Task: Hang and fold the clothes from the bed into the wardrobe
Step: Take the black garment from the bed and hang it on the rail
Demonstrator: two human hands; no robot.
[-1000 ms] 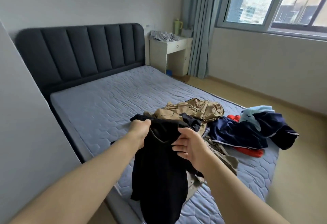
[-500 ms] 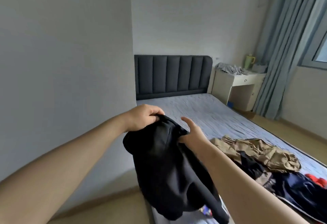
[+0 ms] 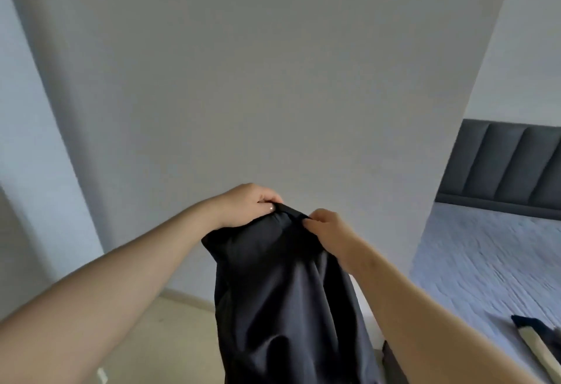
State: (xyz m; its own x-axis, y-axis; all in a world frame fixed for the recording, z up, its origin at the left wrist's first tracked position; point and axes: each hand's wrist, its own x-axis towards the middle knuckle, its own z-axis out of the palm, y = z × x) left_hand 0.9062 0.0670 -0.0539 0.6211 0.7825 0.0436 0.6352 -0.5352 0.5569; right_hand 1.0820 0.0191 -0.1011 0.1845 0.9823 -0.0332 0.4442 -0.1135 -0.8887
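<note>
Off the bed (image 3: 485, 262) edge, left grip (image 3: 252, 204) and right grip (image 3: 328, 227) pinch garment (image 3: 288, 292) top hem: looks soft, light, limp; best held there.

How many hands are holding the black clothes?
2. The left hand grips the top of the black garment; the right hand pinches it just to the right.

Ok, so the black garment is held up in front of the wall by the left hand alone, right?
Not quite: the head view shows both the left hand and the right hand gripping the top edge of the black garment, held up in front of the wall.
</note>
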